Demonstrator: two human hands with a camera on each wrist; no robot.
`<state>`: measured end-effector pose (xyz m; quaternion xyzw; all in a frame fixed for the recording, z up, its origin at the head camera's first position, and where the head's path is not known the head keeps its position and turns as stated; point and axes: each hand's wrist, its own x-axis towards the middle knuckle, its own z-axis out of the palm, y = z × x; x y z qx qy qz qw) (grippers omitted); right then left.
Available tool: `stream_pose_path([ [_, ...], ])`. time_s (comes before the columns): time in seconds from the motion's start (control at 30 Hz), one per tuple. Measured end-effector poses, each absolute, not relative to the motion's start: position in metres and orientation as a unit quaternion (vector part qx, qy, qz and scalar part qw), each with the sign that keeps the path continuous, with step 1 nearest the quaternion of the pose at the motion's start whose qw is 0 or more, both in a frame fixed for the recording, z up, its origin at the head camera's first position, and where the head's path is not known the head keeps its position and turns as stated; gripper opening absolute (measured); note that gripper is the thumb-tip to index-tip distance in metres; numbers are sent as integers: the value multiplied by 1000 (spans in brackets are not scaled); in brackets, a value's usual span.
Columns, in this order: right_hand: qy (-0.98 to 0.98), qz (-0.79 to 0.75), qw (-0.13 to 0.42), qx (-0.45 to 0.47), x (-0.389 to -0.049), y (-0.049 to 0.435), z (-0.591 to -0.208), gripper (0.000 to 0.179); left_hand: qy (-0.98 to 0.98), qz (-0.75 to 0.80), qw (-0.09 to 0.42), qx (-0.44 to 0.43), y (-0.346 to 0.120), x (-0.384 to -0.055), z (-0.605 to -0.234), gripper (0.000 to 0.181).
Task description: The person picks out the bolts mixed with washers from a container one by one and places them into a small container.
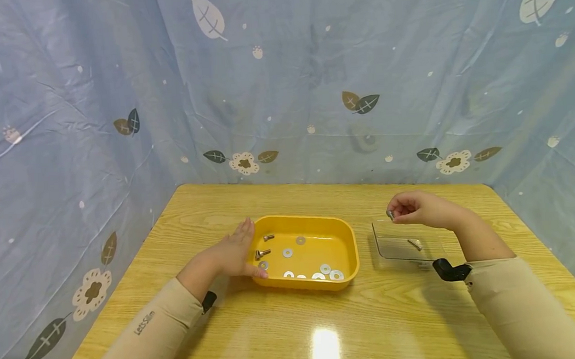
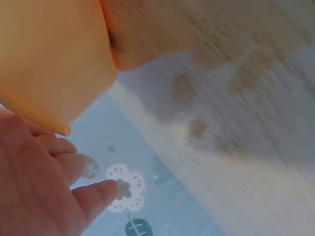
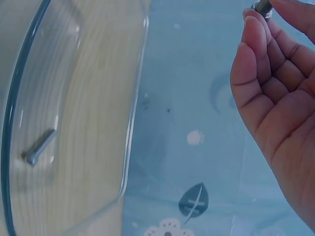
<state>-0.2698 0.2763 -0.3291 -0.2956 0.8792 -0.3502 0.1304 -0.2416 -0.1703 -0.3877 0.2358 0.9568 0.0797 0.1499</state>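
Note:
My left hand [image 1: 235, 253] rests against the left end of a yellow plastic tray [image 1: 355, 247], fingers along its outer wall and thumb tip at the front rim. Inside the tray lie socket-head screws [image 1: 262, 253] on the left and several flat washers [image 1: 325, 269]. In the left wrist view, the hand's relaxed fingers [image 2: 74, 164] touch or nearly touch the tray's edge. My right hand [image 1: 420, 208] pinches a small metal screw [image 3: 264, 7] between thumb and fingertips, raised above a clear glass dish [image 1: 378, 245]. One screw [image 3: 40, 146] lies in that dish.
Both containers stand on a wood-grain table [image 1: 277, 334], the glass dish to the right of the tray. A blue curtain [image 1: 287, 91] with leaf and flower prints hangs behind and along both sides of the table.

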Motion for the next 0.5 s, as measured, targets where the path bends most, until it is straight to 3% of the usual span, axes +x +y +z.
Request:
stream_pose_path([
  [0.5,891,-348,166,-241,-274,313,-334,22,960,66,159,219,-166,-243,-383,131],
])
